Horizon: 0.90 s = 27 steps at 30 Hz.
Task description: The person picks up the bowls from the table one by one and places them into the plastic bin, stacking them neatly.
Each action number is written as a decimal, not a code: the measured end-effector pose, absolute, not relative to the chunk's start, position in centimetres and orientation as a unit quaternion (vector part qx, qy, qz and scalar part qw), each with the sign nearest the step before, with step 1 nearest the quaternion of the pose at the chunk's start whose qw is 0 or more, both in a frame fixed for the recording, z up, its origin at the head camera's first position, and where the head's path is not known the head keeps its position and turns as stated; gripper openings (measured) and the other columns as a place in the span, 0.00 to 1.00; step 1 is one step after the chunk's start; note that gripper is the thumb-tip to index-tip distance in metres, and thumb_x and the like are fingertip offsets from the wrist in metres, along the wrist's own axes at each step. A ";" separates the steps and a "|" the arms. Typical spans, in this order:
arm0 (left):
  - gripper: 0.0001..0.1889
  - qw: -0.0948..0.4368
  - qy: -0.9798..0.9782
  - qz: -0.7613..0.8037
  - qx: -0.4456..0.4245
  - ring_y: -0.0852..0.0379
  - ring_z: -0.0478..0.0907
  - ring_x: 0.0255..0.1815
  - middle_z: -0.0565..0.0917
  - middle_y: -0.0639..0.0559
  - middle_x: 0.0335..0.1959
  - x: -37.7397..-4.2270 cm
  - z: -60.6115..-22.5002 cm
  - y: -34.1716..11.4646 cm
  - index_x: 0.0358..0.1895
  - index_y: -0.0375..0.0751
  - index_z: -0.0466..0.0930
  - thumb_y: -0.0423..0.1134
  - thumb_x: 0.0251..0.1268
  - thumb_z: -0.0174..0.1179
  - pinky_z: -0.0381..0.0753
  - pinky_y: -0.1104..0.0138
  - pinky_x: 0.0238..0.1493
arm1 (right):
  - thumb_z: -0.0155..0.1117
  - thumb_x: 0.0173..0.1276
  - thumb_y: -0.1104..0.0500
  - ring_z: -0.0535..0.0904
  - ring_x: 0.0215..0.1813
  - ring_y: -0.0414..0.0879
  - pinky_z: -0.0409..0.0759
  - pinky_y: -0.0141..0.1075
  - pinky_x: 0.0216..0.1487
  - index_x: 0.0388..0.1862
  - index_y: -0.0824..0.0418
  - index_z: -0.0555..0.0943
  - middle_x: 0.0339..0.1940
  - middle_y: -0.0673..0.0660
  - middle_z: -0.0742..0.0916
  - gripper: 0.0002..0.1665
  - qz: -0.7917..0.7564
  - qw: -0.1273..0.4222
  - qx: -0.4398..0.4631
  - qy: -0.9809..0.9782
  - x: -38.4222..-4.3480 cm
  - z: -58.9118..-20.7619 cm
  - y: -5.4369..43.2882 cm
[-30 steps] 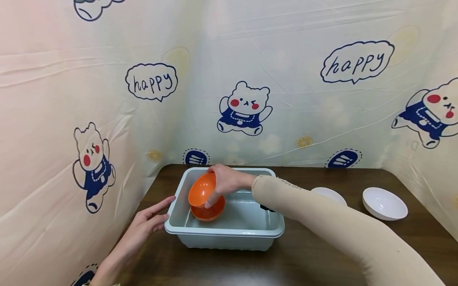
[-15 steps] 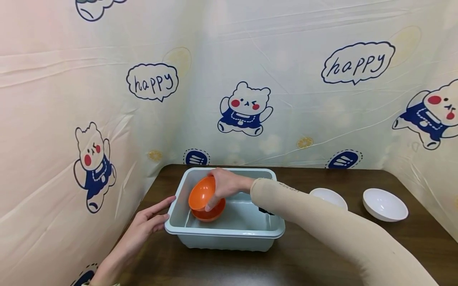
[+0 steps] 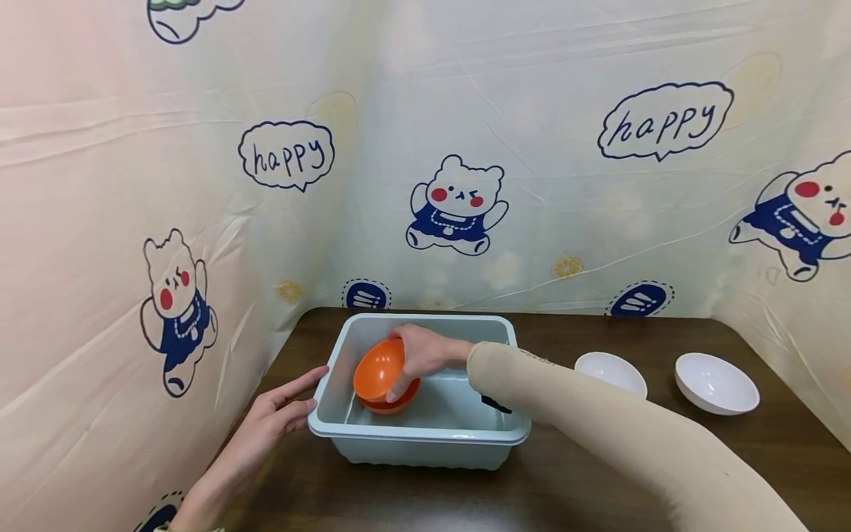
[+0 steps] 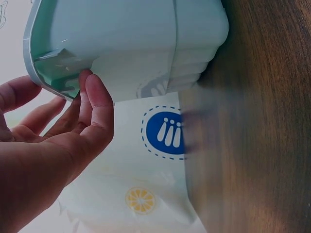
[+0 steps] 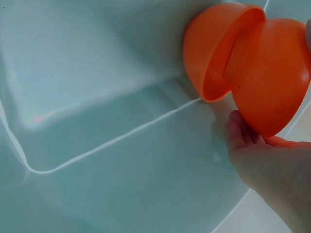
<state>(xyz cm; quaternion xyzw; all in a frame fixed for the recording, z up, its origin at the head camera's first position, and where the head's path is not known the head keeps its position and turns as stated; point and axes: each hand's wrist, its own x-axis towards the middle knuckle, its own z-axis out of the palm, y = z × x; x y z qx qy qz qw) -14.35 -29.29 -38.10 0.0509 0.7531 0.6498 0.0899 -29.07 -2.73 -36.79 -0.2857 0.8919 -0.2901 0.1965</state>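
Orange lower bowl [image 5: 197,53] sits at the left end of the pale blue tub [image 3: 425,434]. Upper orange bowl [image 3: 379,369], tilted, is over its mouth and partly inside; contact between the two cannot be told. Right hand [image 3: 425,351] pinches the upper bowl between thumb and fingers, not released. Left hand [image 3: 266,417] rests against the tub's left rim, fingers loosely spread, holding no bowl.

Progress, judged from the layout: one bowl is down in the tub; the second is nearly nested but not settled, so seating and release remain. Inner white bowl [image 3: 608,366], partly behind the sleeve, and outer white bowl [image 3: 718,383] stand untouched on the table [image 3: 552,488], right of the tub.
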 end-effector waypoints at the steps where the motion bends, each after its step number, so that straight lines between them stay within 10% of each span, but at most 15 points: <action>1: 0.30 0.090 0.753 0.650 0.049 0.50 0.84 0.60 0.60 0.34 0.82 -14.3 -38.1 -29.3 0.82 0.32 0.59 0.35 0.83 0.52 0.84 0.64 0.56 | 0.91 0.44 0.44 0.75 0.59 0.47 0.79 0.40 0.61 0.76 0.63 0.70 0.62 0.53 0.79 0.63 -0.290 0.194 -0.283 0.893 -28.9 -36.8 -2.8; 27: 0.30 0.089 0.757 0.646 0.050 0.45 0.84 0.59 0.63 0.31 0.80 -14.3 -38.1 -29.4 0.82 0.33 0.60 0.36 0.83 0.52 0.84 0.64 0.55 | 0.89 0.49 0.43 0.74 0.59 0.49 0.77 0.44 0.65 0.76 0.65 0.69 0.63 0.58 0.79 0.61 -0.297 0.171 -0.270 0.900 -27.7 -38.7 -3.1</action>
